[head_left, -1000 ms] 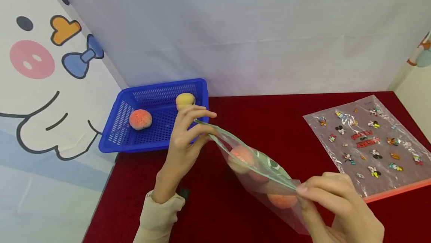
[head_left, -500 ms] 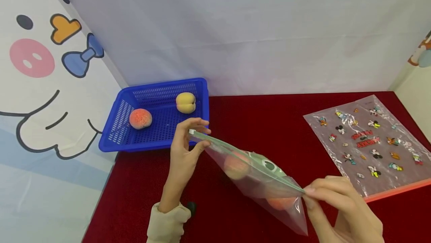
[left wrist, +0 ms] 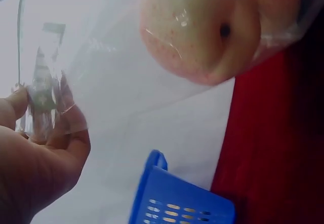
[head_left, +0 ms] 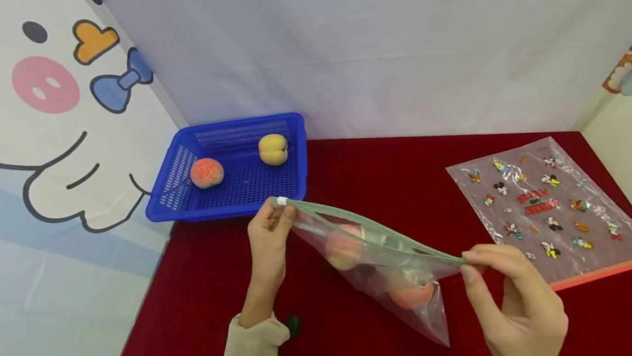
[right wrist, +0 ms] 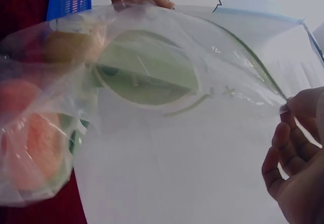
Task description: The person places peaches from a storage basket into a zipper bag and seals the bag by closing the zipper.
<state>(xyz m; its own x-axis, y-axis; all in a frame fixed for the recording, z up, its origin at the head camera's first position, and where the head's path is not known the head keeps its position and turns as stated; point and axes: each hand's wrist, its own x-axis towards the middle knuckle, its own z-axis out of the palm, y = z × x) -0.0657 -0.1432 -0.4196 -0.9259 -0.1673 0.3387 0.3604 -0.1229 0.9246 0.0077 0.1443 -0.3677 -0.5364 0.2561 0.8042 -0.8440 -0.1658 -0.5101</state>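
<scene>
A clear zip bag (head_left: 375, 257) with a green zip edge and a white slider (head_left: 281, 201) hangs between the two hands, its mouth slightly parted. My left hand (head_left: 269, 235) pinches the slider end, thumb on the near side. At the other end, my right hand (head_left: 515, 295) pinches the corner of the zip edge between thumb and forefinger. Inside the bag lie a peach (head_left: 344, 247) at the left and another peach (head_left: 411, 290) lower right. The right wrist view shows a green printed oval (right wrist: 147, 69) on the bag.
A blue basket (head_left: 227, 214) at the back left holds a reddish peach (head_left: 207, 173) and a yellow peach (head_left: 273, 150). On the right, a flat clear bag with cartoon prints (head_left: 548, 224) and a red edge lies on the dark red cloth (head_left: 375, 164).
My left hand has shifted from the bag's open edge to its slider end and moved down. My right hand has drawn slightly right and up, and the zip edge is stretched longer.
</scene>
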